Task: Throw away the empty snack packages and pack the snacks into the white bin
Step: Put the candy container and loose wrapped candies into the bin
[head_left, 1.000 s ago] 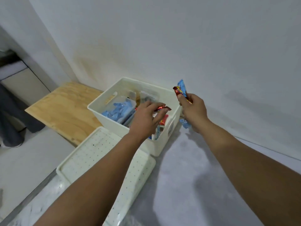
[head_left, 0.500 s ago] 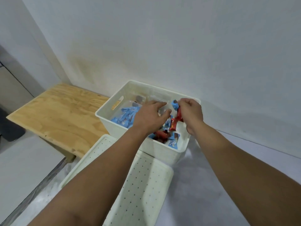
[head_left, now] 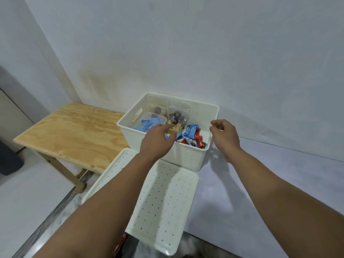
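Observation:
The white bin (head_left: 188, 157) stands on the grey surface against the wall. Inside it lie red and blue snack packets (head_left: 193, 136), a clear box of blue packets (head_left: 149, 123) and clear pouches with dark and tan snacks (head_left: 176, 116). My left hand (head_left: 158, 140) hangs over the bin's near rim, fingers spread above the packets, holding nothing. My right hand (head_left: 224, 133) hovers just beyond the bin's right rim, fingers loosely curled, with nothing visible in it.
The bin's perforated white lid (head_left: 160, 202) lies flat just in front of the bin, under my left forearm. A low plywood table (head_left: 74, 133) stands to the left. A dark object (head_left: 9, 159) sits at the far left edge.
Both hands let go of the red and blue packets, which now lie in the bin. My right hand has drawn back out past the right rim; my left hand has opened.

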